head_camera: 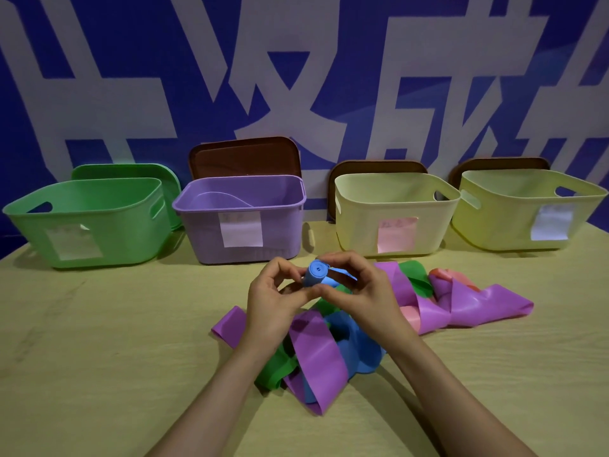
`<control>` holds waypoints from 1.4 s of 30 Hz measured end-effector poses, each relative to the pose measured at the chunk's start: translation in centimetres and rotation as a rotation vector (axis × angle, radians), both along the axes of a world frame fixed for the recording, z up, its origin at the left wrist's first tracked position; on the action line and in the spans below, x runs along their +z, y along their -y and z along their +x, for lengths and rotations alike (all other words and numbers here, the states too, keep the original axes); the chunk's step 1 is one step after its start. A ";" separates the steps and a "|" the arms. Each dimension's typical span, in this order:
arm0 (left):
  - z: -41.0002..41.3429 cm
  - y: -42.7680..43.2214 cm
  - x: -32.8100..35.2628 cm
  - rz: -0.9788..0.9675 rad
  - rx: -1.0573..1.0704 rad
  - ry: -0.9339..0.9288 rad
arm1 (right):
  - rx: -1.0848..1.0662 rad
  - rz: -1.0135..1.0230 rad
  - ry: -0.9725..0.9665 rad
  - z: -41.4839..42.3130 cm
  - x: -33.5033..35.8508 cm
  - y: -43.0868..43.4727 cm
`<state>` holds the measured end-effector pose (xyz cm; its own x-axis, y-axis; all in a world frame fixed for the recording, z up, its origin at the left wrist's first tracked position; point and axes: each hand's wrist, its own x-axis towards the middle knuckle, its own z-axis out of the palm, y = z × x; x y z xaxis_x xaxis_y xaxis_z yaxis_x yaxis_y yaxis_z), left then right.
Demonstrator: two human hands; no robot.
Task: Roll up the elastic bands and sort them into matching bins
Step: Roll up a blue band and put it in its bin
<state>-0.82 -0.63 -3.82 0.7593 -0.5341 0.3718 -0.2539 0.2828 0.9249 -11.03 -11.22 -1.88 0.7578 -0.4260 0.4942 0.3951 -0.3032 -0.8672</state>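
Pale wood-grain table [99, 357] fills the foreground, and two bare forearms come in from the bottom edge, cut off by the frame. Between them lies a tangle of smooth, flat, rubbery strips: a wide purple band [318, 354] folded over a blue band [359, 354], with a green band [275, 369] partly buried beneath, so their ends cannot be traced.

Above the heap, the left hand [273, 295] and right hand [359, 291] meet. The curled fingers and thumbs of both pinch a tight blue roll [316, 275], whose spiral end faces the camera while its loose tail runs under the right fingers.

Beyond the right hand a second purple strip [478, 305] twists across a pink band [412, 319]; more green and something reddish show only in part.

Four open plastic tubs with rounded corners stand in a row: green bin [99, 232], purple bin [244, 206], cream bin [395, 206] and yellow bin [514, 219]. Each carries a paper label too blurred to read. Lids lean behind them, mostly hidden, against a blue wall with large white characters.
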 end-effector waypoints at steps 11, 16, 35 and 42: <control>3.2 8.0 9.1 -0.123 -0.207 0.256 | -0.176 -0.185 0.241 2.0 7.1 7.5; 2.2 19.4 14.1 -0.066 -0.236 0.176 | -0.312 -0.005 0.218 0.9 12.3 16.7; -8.7 44.5 18.4 0.639 -0.384 -0.180 | -0.490 0.418 -0.399 -8.3 15.8 43.8; -6.0 49.2 17.0 0.907 -0.344 -0.828 | -0.362 0.677 -0.987 -3.0 7.0 48.3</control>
<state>-6.82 -49.79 13.23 0.3613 -0.5613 -0.7446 0.4493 -0.5950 0.6665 -14.06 -59.51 5.08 0.4664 -0.6335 -0.6173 -0.5244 0.3640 -0.7697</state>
